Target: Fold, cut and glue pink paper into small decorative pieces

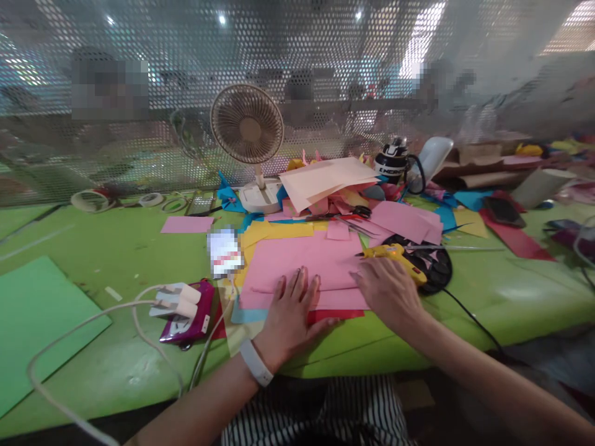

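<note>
A pink sheet of paper [307, 260] lies folded on the green table [116, 248], over yellow, blue and red sheets. My left hand [290, 316] rests flat on its near edge, fingers stretched out, a white band on the wrist. My right hand [388, 288] lies palm down on the sheet's right edge, fingers pressing the fold. A yellow glue gun [397, 255] sits just beyond my right hand, touching nothing I hold.
A small fan [247, 133] stands at the back. Loose coloured papers and scissors [353, 214] pile behind the pink sheet. White chargers [176, 300] with cables lie on a purple phone at left. A large green sheet [32, 322] covers the near left. Tape rolls [89, 199] sit far left.
</note>
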{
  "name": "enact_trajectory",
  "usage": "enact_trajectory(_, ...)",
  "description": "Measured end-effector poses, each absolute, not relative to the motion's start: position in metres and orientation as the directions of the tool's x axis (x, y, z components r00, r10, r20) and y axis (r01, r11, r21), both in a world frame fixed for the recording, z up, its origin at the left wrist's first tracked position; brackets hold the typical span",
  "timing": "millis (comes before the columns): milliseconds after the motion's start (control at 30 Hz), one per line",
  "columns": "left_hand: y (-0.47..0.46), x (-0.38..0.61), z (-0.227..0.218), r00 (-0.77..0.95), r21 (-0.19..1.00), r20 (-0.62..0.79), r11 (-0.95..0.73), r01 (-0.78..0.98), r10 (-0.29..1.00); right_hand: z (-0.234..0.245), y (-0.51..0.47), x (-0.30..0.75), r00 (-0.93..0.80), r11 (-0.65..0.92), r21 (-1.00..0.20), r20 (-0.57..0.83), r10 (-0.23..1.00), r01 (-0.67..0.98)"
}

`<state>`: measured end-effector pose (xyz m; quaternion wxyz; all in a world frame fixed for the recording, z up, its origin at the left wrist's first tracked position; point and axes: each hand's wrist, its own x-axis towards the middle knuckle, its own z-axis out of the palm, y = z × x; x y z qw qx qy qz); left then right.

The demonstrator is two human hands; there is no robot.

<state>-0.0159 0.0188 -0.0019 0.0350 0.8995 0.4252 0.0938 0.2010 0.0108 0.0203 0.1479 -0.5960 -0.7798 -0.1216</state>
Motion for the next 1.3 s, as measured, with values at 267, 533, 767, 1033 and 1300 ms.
enact_trajectory(267,0.025,-0.020,-0.013,0.655,0.078,0.113,-0.664,0.744,0.747,-0.005,0.001,0.153,-0.452,0.488,-0.263,0.188,0.872,0.832)
enact_trajectory(533,0.024,-0.020,-0.014,0.652,0.059,0.096,-0.659,0.750,0.752,-0.006,-0.003,0.158,-0.455,0.484,-0.266,0.168,0.875,0.833)
enact_trajectory(767,0.023,-0.020,-0.007,0.661,0.113,0.086,-0.666,0.737,0.746,-0.010,-0.013,0.161,-0.402,0.437,-0.193,0.193,0.895,0.879)
enact_trajectory(1033,0.015,-0.015,0.002,0.620,0.167,0.071,-0.622,0.765,0.781,-0.027,-0.028,0.182,-0.304,0.344,-0.100,0.287,0.908,0.933)
enact_trajectory(1300,0.012,-0.044,0.005,0.553,0.159,0.069,-0.557,0.816,0.830,-0.031,-0.030,0.186,-0.336,0.368,-0.042,0.326,0.884,0.929)
